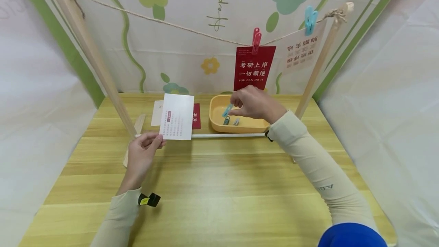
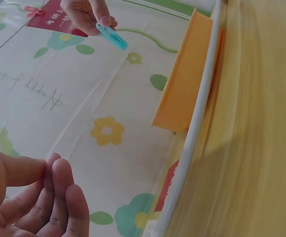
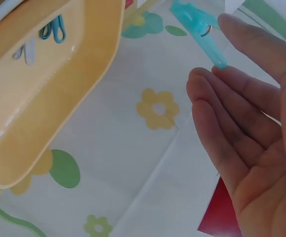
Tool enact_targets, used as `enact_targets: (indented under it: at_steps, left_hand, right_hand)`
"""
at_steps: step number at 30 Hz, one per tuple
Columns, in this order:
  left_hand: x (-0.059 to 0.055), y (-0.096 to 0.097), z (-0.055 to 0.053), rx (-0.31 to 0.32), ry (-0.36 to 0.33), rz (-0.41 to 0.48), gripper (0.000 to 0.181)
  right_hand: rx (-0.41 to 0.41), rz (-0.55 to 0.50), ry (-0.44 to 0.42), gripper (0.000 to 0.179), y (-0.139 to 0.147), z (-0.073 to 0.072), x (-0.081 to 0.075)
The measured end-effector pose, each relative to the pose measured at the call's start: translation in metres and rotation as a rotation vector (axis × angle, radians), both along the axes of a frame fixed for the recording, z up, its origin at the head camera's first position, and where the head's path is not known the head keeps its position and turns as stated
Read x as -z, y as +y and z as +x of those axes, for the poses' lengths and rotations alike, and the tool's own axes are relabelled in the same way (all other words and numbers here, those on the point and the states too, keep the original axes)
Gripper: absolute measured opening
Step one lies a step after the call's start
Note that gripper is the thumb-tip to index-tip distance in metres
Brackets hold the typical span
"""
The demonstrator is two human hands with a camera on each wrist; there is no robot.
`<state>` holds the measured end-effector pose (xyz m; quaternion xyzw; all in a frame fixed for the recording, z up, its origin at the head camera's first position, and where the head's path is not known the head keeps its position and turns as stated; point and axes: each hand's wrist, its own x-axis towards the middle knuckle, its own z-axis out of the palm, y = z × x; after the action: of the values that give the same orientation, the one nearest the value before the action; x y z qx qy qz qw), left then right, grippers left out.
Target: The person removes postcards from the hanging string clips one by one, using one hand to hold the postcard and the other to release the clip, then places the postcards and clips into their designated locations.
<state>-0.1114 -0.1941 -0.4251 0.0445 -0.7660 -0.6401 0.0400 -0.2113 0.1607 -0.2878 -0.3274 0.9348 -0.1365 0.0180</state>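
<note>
My left hand point(image 1: 145, 151) pinches a white printed card point(image 1: 178, 117) by its lower left corner, holding it up in front of the rack; in the left wrist view the card is seen almost edge-on. Above the yellow tray point(image 1: 252, 128), my right hand point(image 1: 255, 102) pinches a light blue clothespin point(image 3: 199, 32) between thumb and fingers. Inside the tray lie a teal clothespin point(image 1: 226, 120) and a grey one point(image 1: 236, 122). On the string point(image 1: 154, 19), a pink clothespin point(image 1: 256, 41) carries a red card point(image 1: 253, 66), and a blue clothespin point(image 1: 310, 20) carries a pale card point(image 1: 303, 48).
Wooden posts point(image 1: 94, 60) hold the string at both sides. A white rod point(image 1: 233, 135) runs low between them, in front of the tray. Behind the held card lie another white card point(image 1: 156, 113) and a red card point(image 1: 196, 115) on the wooden table point(image 1: 219, 193). A flowered cloth point(image 1: 192, 3) hangs behind.
</note>
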Motion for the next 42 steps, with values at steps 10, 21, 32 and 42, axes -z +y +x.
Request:
enact_targets:
  at_steps: [10, 21, 32, 42]
  left_hand:
    - [0.010, -0.016, 0.012, 0.002, -0.018, -0.036, 0.034]
    - [0.020, -0.032, 0.024, 0.018, -0.101, -0.128, 0.034]
    - [0.035, -0.049, 0.034, 0.018, -0.178, -0.167, 0.037]
    - [0.032, -0.067, 0.045, 0.075, -0.242, -0.188, 0.037]
  right_hand:
    - [0.016, 0.032, -0.025, 0.027, 0.005, -0.001, 0.020]
    - [0.033, 0.041, 0.010, 0.027, 0.007, -0.003, 0.033]
    - [0.054, 0.048, 0.009, 0.025, 0.013, -0.011, 0.040]
    - [0.107, 0.062, -0.030, 0.023, 0.017, -0.021, 0.053]
